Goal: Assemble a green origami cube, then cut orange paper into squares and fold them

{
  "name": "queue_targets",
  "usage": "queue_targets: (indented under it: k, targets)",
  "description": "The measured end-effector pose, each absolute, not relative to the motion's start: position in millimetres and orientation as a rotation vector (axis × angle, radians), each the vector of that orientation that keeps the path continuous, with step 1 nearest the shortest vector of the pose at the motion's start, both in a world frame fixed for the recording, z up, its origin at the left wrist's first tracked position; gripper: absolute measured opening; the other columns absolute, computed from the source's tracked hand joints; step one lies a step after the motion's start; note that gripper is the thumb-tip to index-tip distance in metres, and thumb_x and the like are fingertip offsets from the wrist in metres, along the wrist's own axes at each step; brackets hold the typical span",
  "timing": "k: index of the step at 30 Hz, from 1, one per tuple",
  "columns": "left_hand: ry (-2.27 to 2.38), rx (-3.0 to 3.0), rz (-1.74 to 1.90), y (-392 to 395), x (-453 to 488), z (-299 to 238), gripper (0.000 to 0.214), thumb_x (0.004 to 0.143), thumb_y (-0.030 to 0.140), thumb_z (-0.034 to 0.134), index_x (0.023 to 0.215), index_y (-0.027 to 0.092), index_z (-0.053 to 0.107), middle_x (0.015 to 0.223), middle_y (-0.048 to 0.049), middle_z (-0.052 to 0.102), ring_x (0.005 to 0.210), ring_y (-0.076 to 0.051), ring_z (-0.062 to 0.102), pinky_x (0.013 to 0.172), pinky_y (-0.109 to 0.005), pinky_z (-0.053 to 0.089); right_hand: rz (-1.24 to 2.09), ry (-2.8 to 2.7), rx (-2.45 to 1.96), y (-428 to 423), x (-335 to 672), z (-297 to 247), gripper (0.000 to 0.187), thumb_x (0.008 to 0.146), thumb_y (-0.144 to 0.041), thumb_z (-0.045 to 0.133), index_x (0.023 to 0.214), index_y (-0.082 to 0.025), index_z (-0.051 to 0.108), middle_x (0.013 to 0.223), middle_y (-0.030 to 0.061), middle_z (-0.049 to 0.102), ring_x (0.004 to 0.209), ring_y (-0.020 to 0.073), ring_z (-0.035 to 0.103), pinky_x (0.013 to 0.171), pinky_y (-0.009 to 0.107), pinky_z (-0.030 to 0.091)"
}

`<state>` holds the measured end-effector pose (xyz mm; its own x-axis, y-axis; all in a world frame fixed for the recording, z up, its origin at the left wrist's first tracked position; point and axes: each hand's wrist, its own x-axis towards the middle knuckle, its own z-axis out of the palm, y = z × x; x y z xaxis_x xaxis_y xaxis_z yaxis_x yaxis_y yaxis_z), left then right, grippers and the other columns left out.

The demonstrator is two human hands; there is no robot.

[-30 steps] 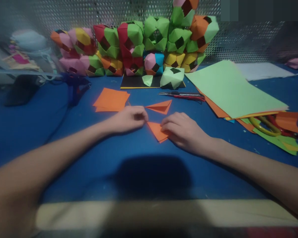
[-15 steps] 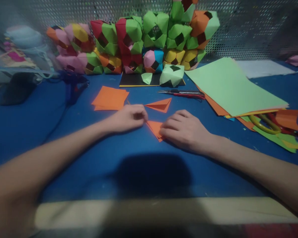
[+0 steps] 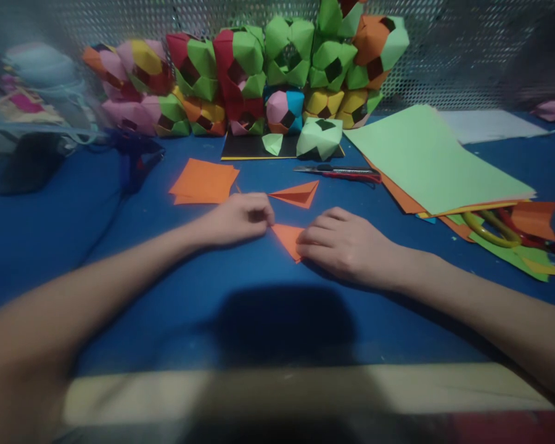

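A folded orange paper (image 3: 287, 239) lies on the blue table between my hands. Its left corner is pinched by the thumb and curled fingers of my left hand (image 3: 245, 217). The fingers of my right hand (image 3: 345, 245) are bent over the paper's right side, hiding that end. Just behind it rests a second orange folded piece (image 3: 300, 194), pointed at the left and flared at the right. A stack of orange paper squares (image 3: 203, 180) sits beyond my left hand.
A box cutter (image 3: 337, 173) lies behind my hands. Origami blocks (image 3: 289, 52) in several colours are stacked at the back. Green sheets (image 3: 437, 161) and yellow-handled scissors (image 3: 493, 231) are at right. A dark blue glue gun (image 3: 134, 157) with its cord stands at left.
The right hand's fingers have shifted slightly over the folded paper. The left hand keeps its pinch on the corner. The whole view has moved a little.
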<state>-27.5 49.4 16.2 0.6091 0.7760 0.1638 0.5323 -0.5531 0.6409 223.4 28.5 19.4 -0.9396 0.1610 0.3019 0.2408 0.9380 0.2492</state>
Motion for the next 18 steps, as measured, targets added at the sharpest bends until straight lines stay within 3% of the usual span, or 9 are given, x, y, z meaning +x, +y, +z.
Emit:
queue_targets:
  k: [18]
  targets:
    - [1.035, 2.308, 0.586, 49.0, -26.8, 16.2, 0.008, 0.077, 0.021, 0.055, 0.075, 0.018, 0.062, 0.084, -0.0025, 0.063, 0.077, -0.013, 0.059, 0.077, -0.028, 0.049, -0.482, -2.876, -0.286, 26.0, 223.8, 23.5, 0.034, 0.099, -0.012, 0.038, 0.090, -0.015, 0.070, 0.090, 0.0092, 0.071, 0.078, 0.0179, 0.052, 0.072, 0.035, 0.033]
